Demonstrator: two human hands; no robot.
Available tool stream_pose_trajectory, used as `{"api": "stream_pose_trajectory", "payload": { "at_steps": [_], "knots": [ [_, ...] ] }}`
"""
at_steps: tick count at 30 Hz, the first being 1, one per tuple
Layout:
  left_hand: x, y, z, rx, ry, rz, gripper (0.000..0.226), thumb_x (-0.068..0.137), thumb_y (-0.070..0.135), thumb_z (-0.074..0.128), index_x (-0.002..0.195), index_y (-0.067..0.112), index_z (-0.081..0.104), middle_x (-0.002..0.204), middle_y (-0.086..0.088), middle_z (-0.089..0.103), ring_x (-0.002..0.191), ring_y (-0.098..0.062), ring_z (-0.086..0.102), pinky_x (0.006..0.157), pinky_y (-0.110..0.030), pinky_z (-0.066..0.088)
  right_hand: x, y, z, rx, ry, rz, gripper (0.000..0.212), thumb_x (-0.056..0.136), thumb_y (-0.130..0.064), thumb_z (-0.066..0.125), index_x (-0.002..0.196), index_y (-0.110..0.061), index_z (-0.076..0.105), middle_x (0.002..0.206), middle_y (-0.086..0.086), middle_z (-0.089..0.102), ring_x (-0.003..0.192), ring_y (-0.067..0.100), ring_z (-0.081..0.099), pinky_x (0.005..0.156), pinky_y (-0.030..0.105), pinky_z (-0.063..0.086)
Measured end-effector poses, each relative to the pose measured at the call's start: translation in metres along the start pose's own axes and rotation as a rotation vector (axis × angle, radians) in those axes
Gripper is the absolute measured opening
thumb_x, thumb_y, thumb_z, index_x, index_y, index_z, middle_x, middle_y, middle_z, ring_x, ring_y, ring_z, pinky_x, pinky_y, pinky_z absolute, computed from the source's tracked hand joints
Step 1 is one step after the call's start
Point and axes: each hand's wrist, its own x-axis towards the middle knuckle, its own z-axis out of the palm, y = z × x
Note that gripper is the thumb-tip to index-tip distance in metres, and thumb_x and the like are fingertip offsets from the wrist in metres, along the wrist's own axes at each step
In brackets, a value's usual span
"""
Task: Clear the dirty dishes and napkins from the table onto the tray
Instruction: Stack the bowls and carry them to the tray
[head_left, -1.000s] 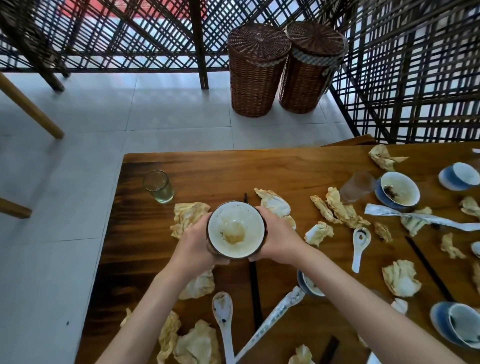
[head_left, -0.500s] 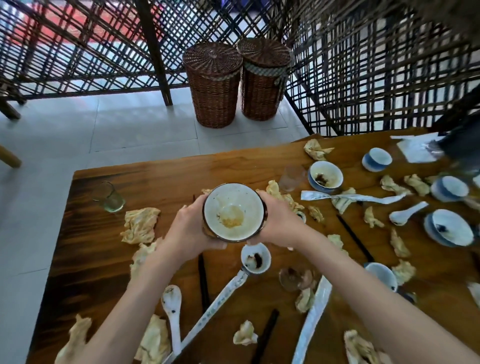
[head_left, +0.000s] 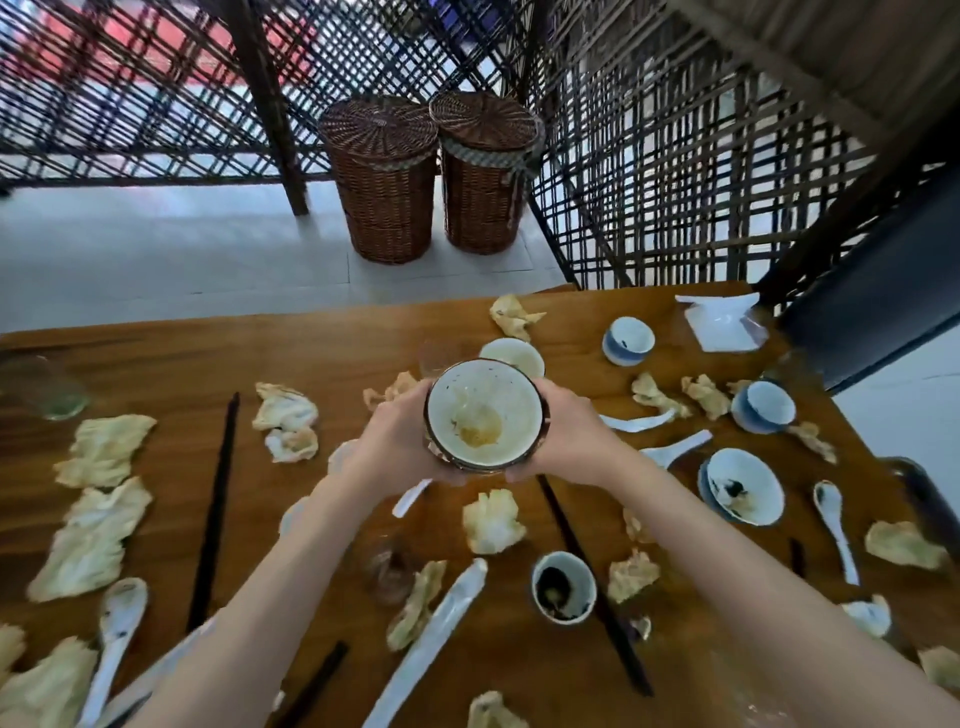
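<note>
Both hands, left hand (head_left: 400, 441) and right hand (head_left: 569, 441), hold the stained bowl (head_left: 485, 415) between them above the wooden surface (head_left: 171, 364), each grip pressed against its sides.

I'm in a restaurant dining area: my wooden table (head_left: 171, 364) is strewn with used bowls (head_left: 743, 486), spoons (head_left: 834, 525) and napkins (head_left: 98, 538), with lattice screens (head_left: 649, 171) and wicker baskets (head_left: 384, 176) upper centre.
</note>
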Motion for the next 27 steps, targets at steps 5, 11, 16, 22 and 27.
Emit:
{"api": "stream_pose_trajectory", "payload": {
  "at_steps": [5,11,16,22,27],
  "knots": [
    [0.045,0.029,0.033,-0.014,0.051,-0.072,0.1,0.046,0.023,0.094,0.133,0.022,0.045,0.12,0.005,0.059,0.112,-0.017,0.052,0.092,-0.035,0.045,0.032,0.04,-0.043,-0.02,-0.026,-0.044,0.082,0.045,-0.025,0.091,0.116,-0.025,0.05,0.11,-0.009,0.06,0.104,0.016,0.056,0.087,0.037,0.05],
    [0.09,0.037,0.049,-0.026,0.123,-0.144,0.097,0.046,0.02,0.094,0.13,0.026,0.047,0.117,0.007,0.061,0.109,-0.016,0.054,0.089,-0.032,0.047,0.079,0.066,-0.067,-0.022,-0.056,-0.091,0.084,0.046,-0.031,0.091,0.118,-0.023,0.05,0.113,-0.006,0.062,0.103,0.016,0.057,0.086,0.033,0.049],
    [0.117,0.03,0.053,-0.05,0.134,-0.183,0.098,0.043,0.025,0.094,0.129,0.028,0.048,0.112,0.012,0.061,0.107,-0.013,0.054,0.085,-0.03,0.047,0.106,0.079,-0.07,0.003,-0.055,-0.101,0.083,0.046,-0.03,0.09,0.118,-0.025,0.049,0.111,-0.01,0.06,0.1,0.012,0.055,0.079,0.024,0.044],
    [0.13,0.015,0.062,0.046,0.174,-0.229,0.1,0.043,0.028,0.094,0.13,0.03,0.045,0.114,0.008,0.063,0.101,-0.013,0.056,0.08,-0.029,0.047,0.125,0.089,-0.063,0.001,-0.093,-0.115,0.088,0.047,-0.024,0.091,0.123,-0.023,0.047,0.117,-0.006,0.059,0.105,0.013,0.053,0.086,0.028,0.046],
    [0.139,0.01,0.066,0.054,0.175,-0.243,0.099,0.042,0.031,0.094,0.128,0.028,0.046,0.112,0.009,0.063,0.096,-0.01,0.054,0.077,-0.027,0.046,0.136,0.096,-0.061,0.033,-0.114,-0.118,0.09,0.046,-0.024,0.09,0.126,-0.023,0.047,0.118,-0.007,0.058,0.108,0.013,0.053,0.089,0.029,0.047]
  ]
}}
